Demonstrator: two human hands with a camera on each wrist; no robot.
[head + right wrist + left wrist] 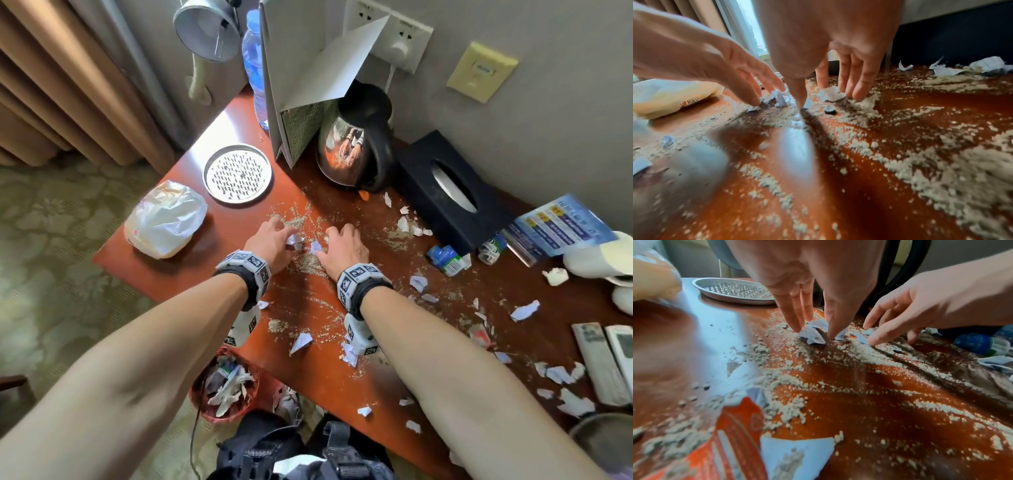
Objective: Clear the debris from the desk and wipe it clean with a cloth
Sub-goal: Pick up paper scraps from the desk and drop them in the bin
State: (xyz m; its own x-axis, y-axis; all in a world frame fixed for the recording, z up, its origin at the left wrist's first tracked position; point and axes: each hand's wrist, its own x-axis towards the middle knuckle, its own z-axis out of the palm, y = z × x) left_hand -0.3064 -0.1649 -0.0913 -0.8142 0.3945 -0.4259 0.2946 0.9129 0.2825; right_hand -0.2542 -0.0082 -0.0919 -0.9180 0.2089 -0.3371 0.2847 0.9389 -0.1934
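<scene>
Glossy wooden desk (212,240), gritty crumbs (310,263), crumpled paper scraps (419,282).

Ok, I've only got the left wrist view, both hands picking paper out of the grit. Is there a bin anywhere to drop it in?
Observer: Yes. The head view shows a red bin on the floor below the desk's near edge, already part full.
Operator: Much left on the right?
Observer: Plenty. Paper scraps lie scattered across to two remotes.
Operator: Any cloth?
Observer: None I can identify, only a black tissue box by the wall.
</scene>
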